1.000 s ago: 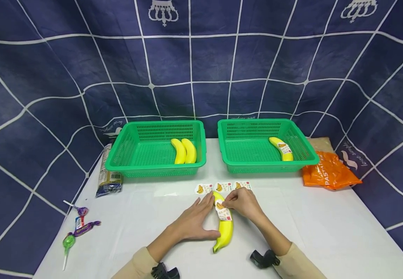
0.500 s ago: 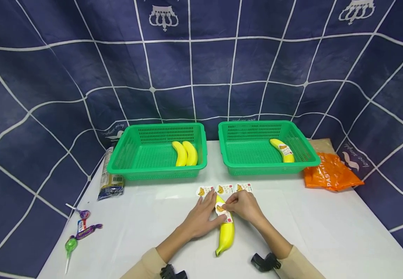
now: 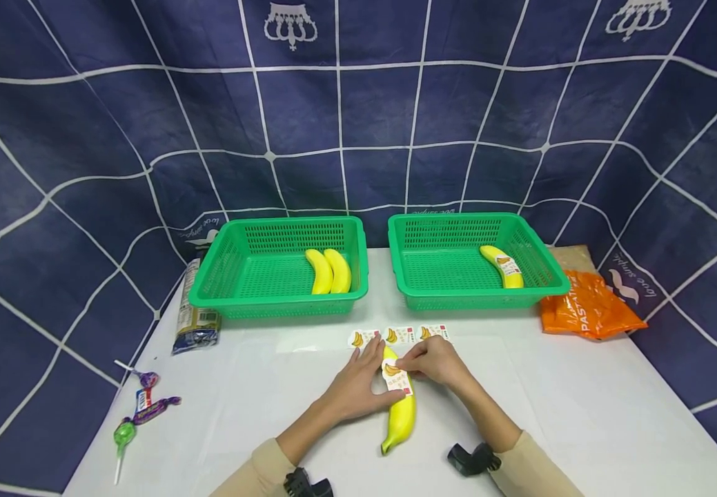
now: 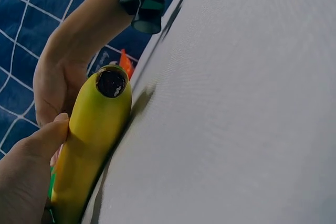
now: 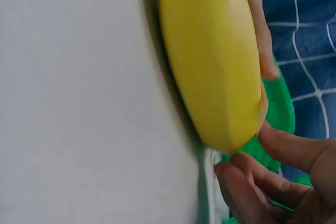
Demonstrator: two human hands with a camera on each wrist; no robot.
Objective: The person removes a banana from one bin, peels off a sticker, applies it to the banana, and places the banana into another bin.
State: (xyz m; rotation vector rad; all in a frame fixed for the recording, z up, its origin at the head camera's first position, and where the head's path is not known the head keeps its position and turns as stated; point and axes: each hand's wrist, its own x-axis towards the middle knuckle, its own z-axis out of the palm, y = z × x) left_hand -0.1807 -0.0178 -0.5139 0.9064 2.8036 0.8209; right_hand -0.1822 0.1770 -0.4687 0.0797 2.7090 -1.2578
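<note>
A yellow banana (image 3: 400,417) lies lengthwise on the table between both hands, its dark stem end toward the person. A white label (image 3: 397,381) printed with bananas lies along its upper part. My left hand (image 3: 353,391) rests against the banana's left side with straight fingers, its thumb on the label's lower end. My right hand (image 3: 435,360) pinches at the label's upper right edge with thumb and curled fingers. In the right wrist view, the thumb (image 5: 283,142) is at the far side of the banana (image 5: 210,51); the label's face is mostly hidden there.
Three printed labels (image 3: 399,335) lie in a row beyond the banana. Behind them, the left green basket (image 3: 271,304) holds two bananas and the right one (image 3: 457,297) one labelled banana. Packets (image 3: 584,304) flank the baskets; sweets (image 3: 147,411) lie at left.
My left thumb has moved up from the banana's lower side onto the label's lower end. My right fingers stay at the label's upper part, and the label lies along the banana throughout.
</note>
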